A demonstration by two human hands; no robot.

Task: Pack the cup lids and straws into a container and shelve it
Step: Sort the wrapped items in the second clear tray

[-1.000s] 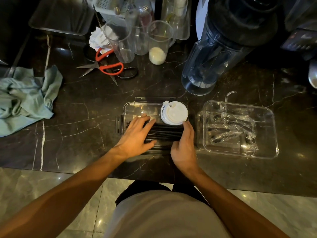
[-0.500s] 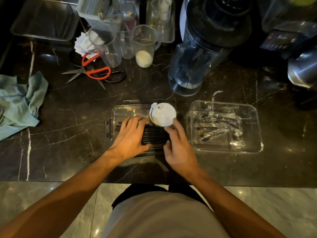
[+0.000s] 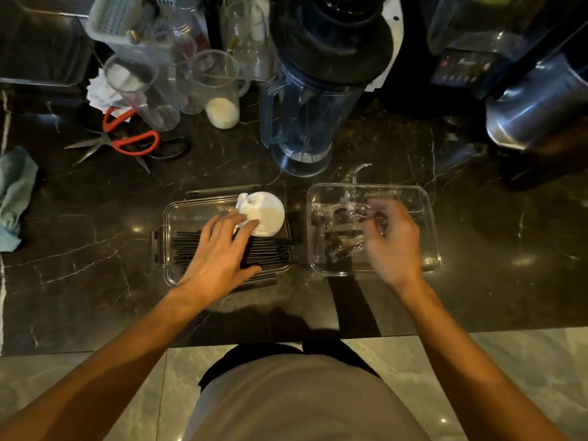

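A clear rectangular container sits on the dark marble counter in front of me. Inside it lie a stack of white cup lids at the back right and a layer of black straws along the front. My left hand rests flat on the straws, fingers spread, fingertips touching the lids. To the right stands a second clear tray holding plastic-wrapped straws. My right hand hovers over that tray, blurred, with its fingers curled down toward the wrapped pieces.
Behind the containers stand a blender jug, clear measuring cups and red-handled scissors. A teal cloth lies at the far left. A steel appliance is at the back right. The counter edge is near my body.
My right hand has left the straws in the container and moved right, over the second tray. My left hand has stayed on the straws.
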